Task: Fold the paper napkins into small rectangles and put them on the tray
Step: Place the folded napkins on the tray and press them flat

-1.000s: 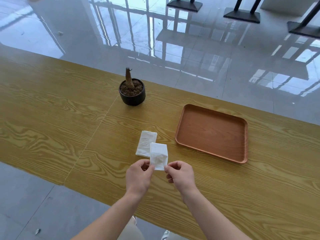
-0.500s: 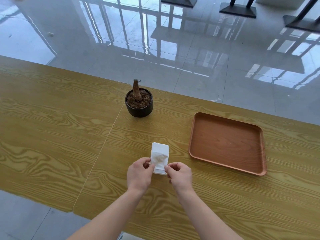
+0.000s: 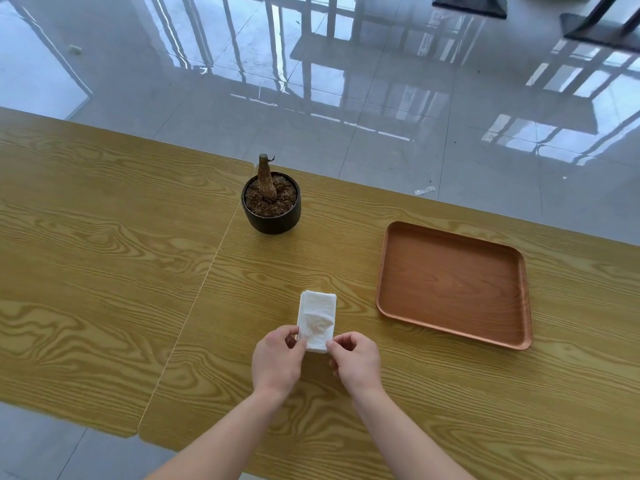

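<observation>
A white paper napkin (image 3: 317, 320), folded into a narrow rectangle, lies on the wooden table (image 3: 104, 271) in front of me, with layered edges that suggest a stack. My left hand (image 3: 277, 358) pinches its near left corner and my right hand (image 3: 356, 360) pinches its near right corner. The brown rectangular tray (image 3: 450, 282) sits to the right of the napkin with nothing in it.
A small black pot (image 3: 271, 209) with a bare plant stump stands behind the napkin, near the table's far edge. A seam between two tabletops runs diagonally to the left of my hands. Glossy tiled floor lies beyond the table.
The napkin held up a second ago has come down onto the one lying on the table, covering it. Both hands stay pinched on its near corners. The camera view shifted.
</observation>
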{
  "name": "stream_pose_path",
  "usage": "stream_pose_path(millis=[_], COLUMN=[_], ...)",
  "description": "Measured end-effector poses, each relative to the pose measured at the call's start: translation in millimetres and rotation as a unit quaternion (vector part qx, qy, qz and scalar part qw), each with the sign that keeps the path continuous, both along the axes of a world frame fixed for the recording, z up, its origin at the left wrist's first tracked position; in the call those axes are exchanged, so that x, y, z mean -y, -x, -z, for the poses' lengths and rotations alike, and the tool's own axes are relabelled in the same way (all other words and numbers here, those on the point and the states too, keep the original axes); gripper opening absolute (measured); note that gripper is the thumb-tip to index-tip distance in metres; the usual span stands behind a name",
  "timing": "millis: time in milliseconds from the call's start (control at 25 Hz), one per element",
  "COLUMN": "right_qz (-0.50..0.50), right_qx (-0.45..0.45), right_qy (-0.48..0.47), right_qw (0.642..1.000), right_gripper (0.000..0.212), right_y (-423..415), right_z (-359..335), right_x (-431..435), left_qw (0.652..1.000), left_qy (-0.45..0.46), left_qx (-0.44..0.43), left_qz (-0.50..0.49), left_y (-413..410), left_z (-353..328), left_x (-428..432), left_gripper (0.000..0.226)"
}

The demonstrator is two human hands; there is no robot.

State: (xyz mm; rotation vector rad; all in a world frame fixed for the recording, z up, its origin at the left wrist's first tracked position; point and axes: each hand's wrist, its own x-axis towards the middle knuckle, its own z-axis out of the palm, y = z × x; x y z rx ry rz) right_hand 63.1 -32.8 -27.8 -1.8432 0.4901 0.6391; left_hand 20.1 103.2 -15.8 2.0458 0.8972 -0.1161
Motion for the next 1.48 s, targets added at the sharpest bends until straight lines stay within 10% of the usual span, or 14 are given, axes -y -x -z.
stream_pose_path(millis=[240, 440, 840, 1480], right_qz=[-0.036, -0.139, -0.508, -0.32], right_qx=[0.013, 0.134, 0.23, 0.144], right_qy=[0.032, 0.145, 0.257, 0.313], right_qw=[0.999, 0.97, 0.79, 0.883], right_gripper=[0.011, 0.007, 0.027, 0.021], right_y=[-1.3, -26.2, -100.2, -69.2], right_z=[-2.7, -17.9, -21.4, -15.6], right_x=[5.6, 19.3, -14.5, -18.3], left_qw=[0.999, 0.955, 0.873, 0.963], left_qy=[-0.027, 0.198, 0.341, 0.109], left_qx=[-0.011, -0.081, -0.08, -0.098], left_qz=[-0.042, -0.207, -0.341, -0.227], left_y=[6.2, 14.7, -6.7, -25.5], left_z=[-0.4, -8.8, -17.7, -17.4], left_x=[0.0, 22.2, 47.9, 17.7], left_gripper=[0.018, 0.019, 0.014, 0.011])
